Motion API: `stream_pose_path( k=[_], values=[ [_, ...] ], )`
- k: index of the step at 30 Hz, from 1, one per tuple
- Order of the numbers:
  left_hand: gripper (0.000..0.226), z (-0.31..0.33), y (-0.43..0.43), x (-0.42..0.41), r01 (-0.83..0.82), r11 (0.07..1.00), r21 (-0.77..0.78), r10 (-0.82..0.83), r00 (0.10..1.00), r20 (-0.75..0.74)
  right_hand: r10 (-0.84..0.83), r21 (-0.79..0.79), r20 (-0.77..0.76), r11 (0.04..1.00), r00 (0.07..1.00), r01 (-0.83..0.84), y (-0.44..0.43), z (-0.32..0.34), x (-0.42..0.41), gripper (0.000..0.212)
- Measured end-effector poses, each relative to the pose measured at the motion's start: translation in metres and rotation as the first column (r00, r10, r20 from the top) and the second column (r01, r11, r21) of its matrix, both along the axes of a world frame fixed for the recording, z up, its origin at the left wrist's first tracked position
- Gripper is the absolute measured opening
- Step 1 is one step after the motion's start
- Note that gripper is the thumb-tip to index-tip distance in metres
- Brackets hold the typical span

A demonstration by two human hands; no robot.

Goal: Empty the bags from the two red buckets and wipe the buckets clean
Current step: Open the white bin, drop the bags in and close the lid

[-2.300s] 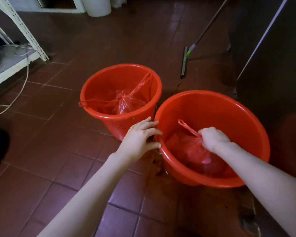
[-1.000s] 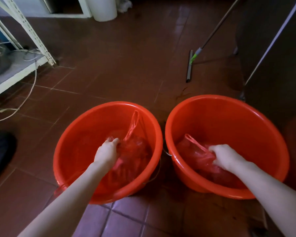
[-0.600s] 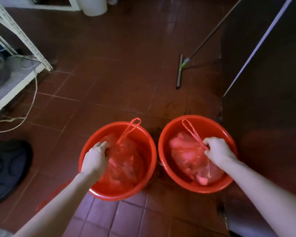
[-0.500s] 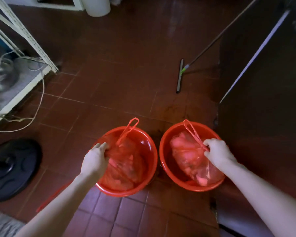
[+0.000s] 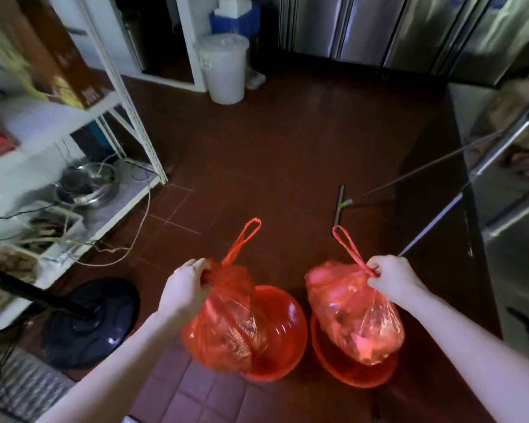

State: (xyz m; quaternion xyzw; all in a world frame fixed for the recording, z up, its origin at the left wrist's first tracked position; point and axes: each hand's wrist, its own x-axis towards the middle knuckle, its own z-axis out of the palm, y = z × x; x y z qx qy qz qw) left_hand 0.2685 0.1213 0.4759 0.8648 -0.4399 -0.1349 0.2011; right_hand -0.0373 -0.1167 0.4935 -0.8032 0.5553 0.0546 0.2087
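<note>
Two red buckets stand side by side on the tiled floor below me, the left bucket [image 5: 283, 328] and the right bucket [image 5: 348, 374], both partly hidden by bags. My left hand [image 5: 185, 290] grips the gathered neck of a full red plastic bag [image 5: 226, 331] that hangs above the left bucket. My right hand [image 5: 393, 277] pinches the tied top of the other red bag [image 5: 355, 315], which hangs above the right bucket. A handle loop sticks up from each bag.
A white metal shelf [image 5: 74, 166] with cables and a steel bowl stands at the left. A black fan base [image 5: 89, 322] lies near my left arm. A white bin [image 5: 225, 68] stands at the back. A floor squeegee [image 5: 339, 206] leans toward steel fridges [image 5: 513, 184] at right.
Both hands have lifted the bags up out of the buckets. I have risen, so the buckets look smaller and farther below.
</note>
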Motion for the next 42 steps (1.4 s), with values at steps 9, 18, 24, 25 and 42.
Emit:
stream_pose_path(
  k=[9, 18, 24, 25, 42],
  values=[
    [0.030, 0.092, 0.008, 0.092, -0.034, 0.986, -0.166, 0.051, 0.994, 0.098, 0.121, -0.115, 0.164, 0.988, 0.979, -0.103, -0.004, 0.091, 0.137, 0.017],
    [0.029, 0.119, -0.050, 0.229, -0.035, 0.983, -0.180, 0.073, 0.975, 0.209, 0.177, -0.147, 0.241, 0.979, 0.954, -0.145, -0.067, 0.104, 0.296, 0.014],
    [0.032, 0.121, -0.138, 0.340, 0.051, 0.998, -0.029, -0.043, 0.975, 0.218, 0.138, -0.096, 0.280, 0.989, 0.950, -0.115, -0.139, 0.088, 0.398, 0.017],
    [0.033, 0.122, -0.153, 0.357, 0.065, 0.998, -0.014, -0.060, 0.974, 0.220, 0.128, -0.092, 0.273, 0.990, 0.953, -0.106, -0.151, 0.088, 0.412, 0.017],
    [0.022, 0.103, -0.496, 0.641, 0.288, 0.957, 0.024, -0.289, 0.952, 0.100, 0.006, -0.128, 0.243, 0.991, 0.970, 0.026, -0.418, 0.108, 0.641, 0.026]
  ],
)
